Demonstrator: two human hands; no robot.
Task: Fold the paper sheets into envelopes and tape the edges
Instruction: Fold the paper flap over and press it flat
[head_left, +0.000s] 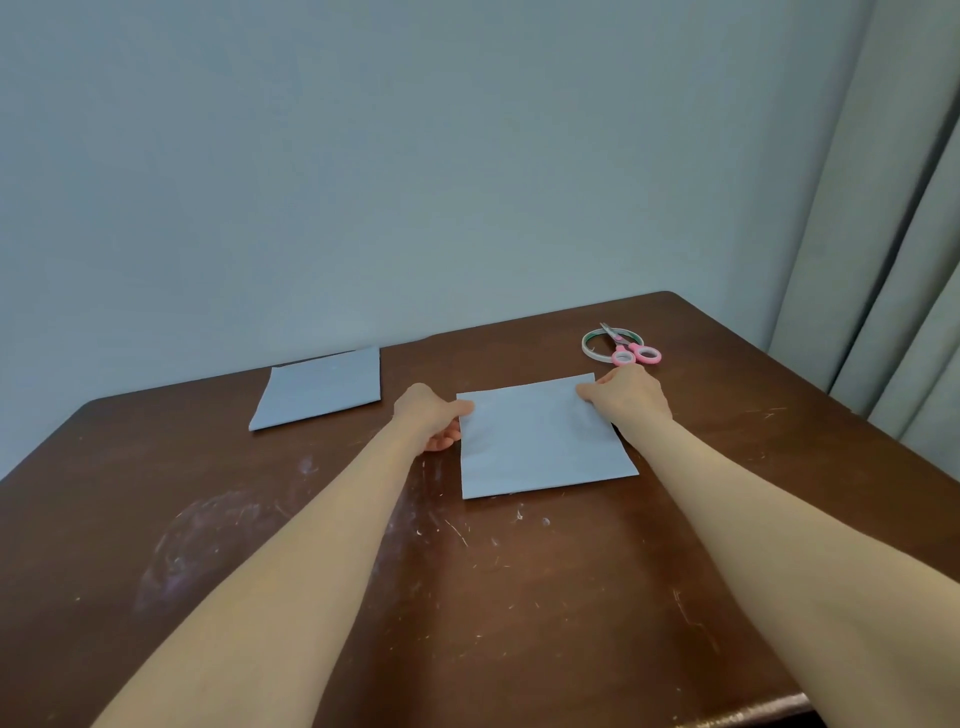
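A pale blue-grey paper sheet (540, 441) lies flat on the brown table (363, 571) in front of me. My left hand (428, 415) pinches the sheet's far left corner, fingers curled at its edge. My right hand (631, 392) pinches the far right corner. A second sheet of the same paper (322, 387) lies flat further left near the table's back edge. A roll of tape (597, 345) sits at the back right, with pink-handled scissors (631, 353) lying across it, just beyond my right hand.
The wall stands right behind the table's far edge. A grey curtain (893, 260) hangs at the right. The tabletop is scratched and smudged with white marks in its near half.
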